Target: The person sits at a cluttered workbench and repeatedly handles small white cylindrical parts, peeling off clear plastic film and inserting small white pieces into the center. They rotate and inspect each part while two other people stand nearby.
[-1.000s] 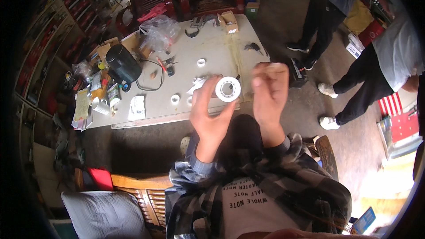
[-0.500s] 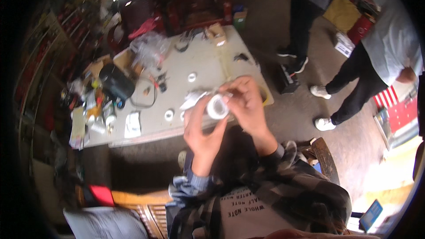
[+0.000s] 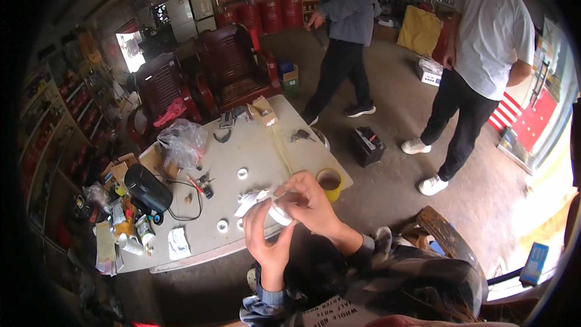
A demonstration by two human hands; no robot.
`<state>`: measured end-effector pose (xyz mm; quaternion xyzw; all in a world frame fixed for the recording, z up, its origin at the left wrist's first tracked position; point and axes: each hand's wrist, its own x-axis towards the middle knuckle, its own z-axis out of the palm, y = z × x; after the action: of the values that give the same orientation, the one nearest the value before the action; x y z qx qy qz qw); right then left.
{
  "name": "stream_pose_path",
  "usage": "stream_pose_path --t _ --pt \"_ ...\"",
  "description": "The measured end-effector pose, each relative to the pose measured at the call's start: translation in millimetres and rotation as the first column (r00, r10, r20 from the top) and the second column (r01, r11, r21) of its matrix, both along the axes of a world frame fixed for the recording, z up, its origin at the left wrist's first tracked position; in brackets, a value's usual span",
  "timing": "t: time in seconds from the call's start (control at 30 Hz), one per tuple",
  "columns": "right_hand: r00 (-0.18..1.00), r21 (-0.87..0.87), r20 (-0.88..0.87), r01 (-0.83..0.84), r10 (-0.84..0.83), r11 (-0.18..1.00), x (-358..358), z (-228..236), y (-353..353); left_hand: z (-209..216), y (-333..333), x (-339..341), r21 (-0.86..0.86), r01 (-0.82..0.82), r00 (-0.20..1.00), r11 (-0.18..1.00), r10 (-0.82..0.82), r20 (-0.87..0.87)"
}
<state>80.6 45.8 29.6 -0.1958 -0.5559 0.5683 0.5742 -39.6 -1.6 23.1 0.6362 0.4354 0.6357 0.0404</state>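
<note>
Fingers (image 3: 256, 223) of the left hand (image 3: 269, 251) grasp a white ring (image 3: 279, 215) above the near edge; the right hand's (image 3: 313, 206) fingertips touch it, though whether they pinch I cannot tell. The pale table (image 3: 257, 152) bears a clear plastic bag (image 3: 183, 143), a black kettle-like vessel (image 3: 148, 188), yellow tape roll (image 3: 332, 195) and smaller white roll (image 3: 242, 177).

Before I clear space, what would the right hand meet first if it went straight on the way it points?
Likely the white ring in the left hand: the right hand seems close against it, though depth is unclear.
</note>
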Motion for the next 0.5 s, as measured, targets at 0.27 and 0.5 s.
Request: stream_pose_path --t 0.27,0.5 --pt "0.999 -0.043 0.053 0.004 -0.002 0.999 1 -10 3 2 -1 -3 -0.030 0.022 0.999 0.999 -0.023 -0.049" --pt "0.999 -0.047 0.032 -0.009 0.010 0.999 0 -22 7 5 -6 -3 -0.077 0.021 0.998 0.997 -0.025 -0.053"
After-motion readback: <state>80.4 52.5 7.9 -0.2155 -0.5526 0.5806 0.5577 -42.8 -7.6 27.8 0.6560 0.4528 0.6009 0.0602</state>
